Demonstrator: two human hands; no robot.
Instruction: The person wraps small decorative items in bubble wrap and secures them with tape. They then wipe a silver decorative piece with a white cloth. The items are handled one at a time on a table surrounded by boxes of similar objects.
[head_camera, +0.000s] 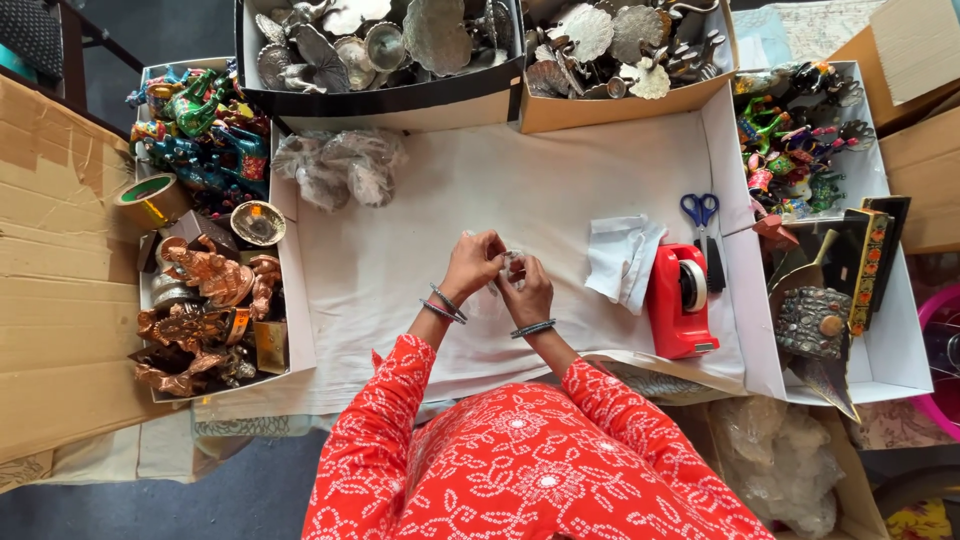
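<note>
The landmark is the white cloth (560, 190) spread over the work surface.

Left of the cloth, an open box (292, 300) holds copper-coloured figurines (205, 275), painted figurines (200, 125) and a roll of tape (145, 192). On the cloth's upper left lies a bundle of plastic-wrapped metal pieces (340, 165).

At the cloth's centre, the left hand (472, 265) is curled, its fingertips pinched on a small clear wrapped piece (511, 262). The right hand (528, 290) is likewise curled, fingers closed on the same piece from the other side. The hands touch each other. What is inside the wrapping cannot be told.

Right of the hands on the cloth lie a folded white paper (620, 258), a red tape dispenser (678, 300) and blue-handled scissors (700, 212). Above the cloth, two boxes hold silver-coloured metal ornaments (590, 35).
</note>
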